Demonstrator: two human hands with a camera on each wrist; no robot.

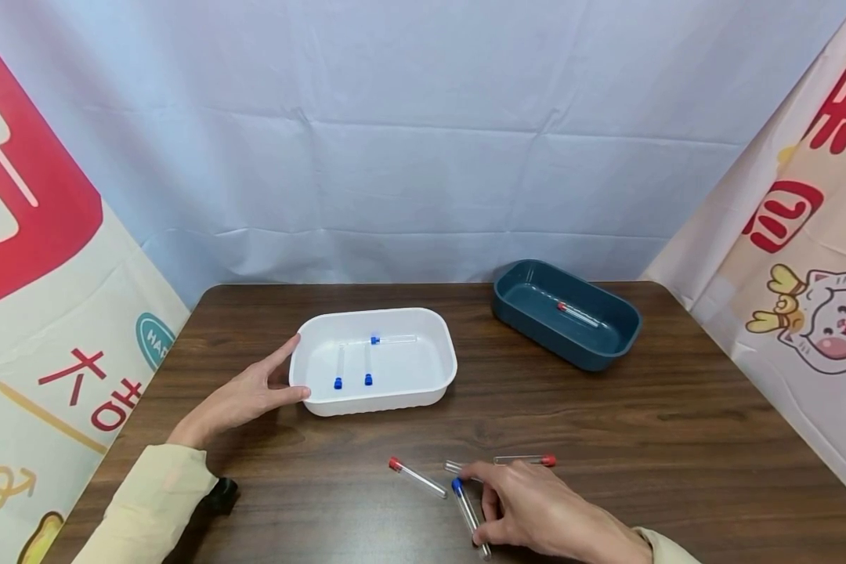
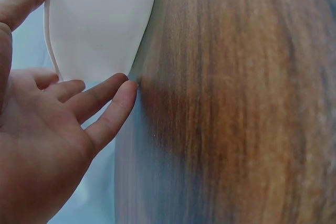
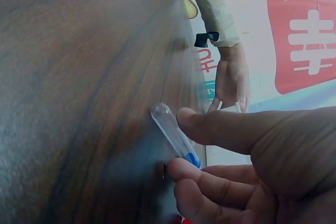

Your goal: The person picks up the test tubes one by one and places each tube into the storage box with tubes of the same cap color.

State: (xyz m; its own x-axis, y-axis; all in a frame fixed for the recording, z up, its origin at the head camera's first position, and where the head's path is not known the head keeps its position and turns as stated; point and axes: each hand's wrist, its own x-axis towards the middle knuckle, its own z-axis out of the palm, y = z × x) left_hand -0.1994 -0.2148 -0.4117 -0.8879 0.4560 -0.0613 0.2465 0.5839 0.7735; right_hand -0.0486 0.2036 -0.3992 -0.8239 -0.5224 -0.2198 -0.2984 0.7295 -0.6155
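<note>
My left hand (image 1: 250, 392) touches the left end of a white tray (image 1: 377, 403), its thumb and fingers spread along the rim. Three blue-capped test tubes lie inside that tray. At the table's front, my right hand (image 1: 536, 505) holds a blue-capped test tube (image 1: 468, 507) between thumb and fingers. The right wrist view shows this tube's clear body (image 3: 172, 129) by the thumb, with the blue cap near a fingertip. Beside the hand lie a red-capped test tube (image 1: 419, 479) and another red-capped tube (image 1: 522, 460). A further tube (image 1: 453, 467) is partly hidden by my fingers.
A dark teal tray (image 1: 571, 345) stands at the back right, holding one red-capped test tube (image 1: 578, 315). Everything rests on a brown wooden table (image 1: 677, 439). A pale cloth (image 1: 423, 157) hangs behind it, with printed cloths at both sides.
</note>
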